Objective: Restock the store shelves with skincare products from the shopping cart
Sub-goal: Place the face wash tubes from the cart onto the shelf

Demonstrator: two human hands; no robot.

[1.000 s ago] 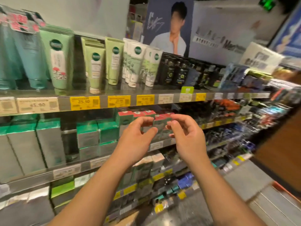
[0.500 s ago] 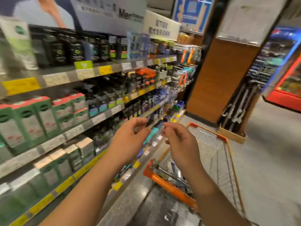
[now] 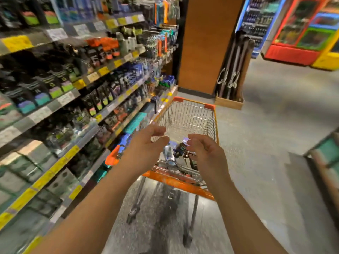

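Note:
An orange-framed wire shopping cart (image 3: 213, 125) stands in the aisle just ahead of me. A few dark and blue skincare items (image 3: 176, 153) lie in its near end. My left hand (image 3: 145, 143) and my right hand (image 3: 207, 153) hover side by side above the cart's near end, fingers loosely curved, holding nothing. The store shelves (image 3: 64, 99) run along my left, packed with dark tubes and boxes behind yellow price tags.
A brown pillar (image 3: 205, 43) rises beyond the cart. A wooden crate of long dark poles (image 3: 233, 74) sits beside it. Coloured fridges (image 3: 300, 30) stand at the far right. Another fixture edges in at the right (image 3: 326, 153). Grey floor stretches to the right.
My view has swung right, from the shelves to the cart. Both hands left the shelf front and came down over the cart's near end, spreading apart a little.

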